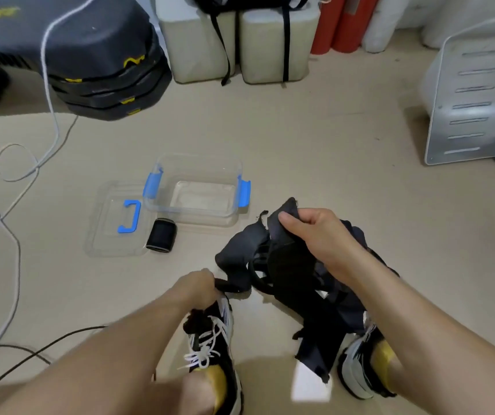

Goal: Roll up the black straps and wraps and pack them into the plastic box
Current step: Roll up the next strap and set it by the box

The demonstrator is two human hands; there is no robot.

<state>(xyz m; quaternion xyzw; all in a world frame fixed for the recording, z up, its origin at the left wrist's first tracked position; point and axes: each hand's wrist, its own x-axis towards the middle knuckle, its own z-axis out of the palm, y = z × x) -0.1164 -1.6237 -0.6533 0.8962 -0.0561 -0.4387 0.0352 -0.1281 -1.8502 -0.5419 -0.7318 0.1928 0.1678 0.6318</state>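
Head view: the soft, limp black wraps [288, 265], judged light, are pinched at their ends by the left hand [195, 287] and right hand [315, 235].

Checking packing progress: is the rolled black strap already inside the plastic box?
No, the rolled strap lies outside the box, next to its lid.
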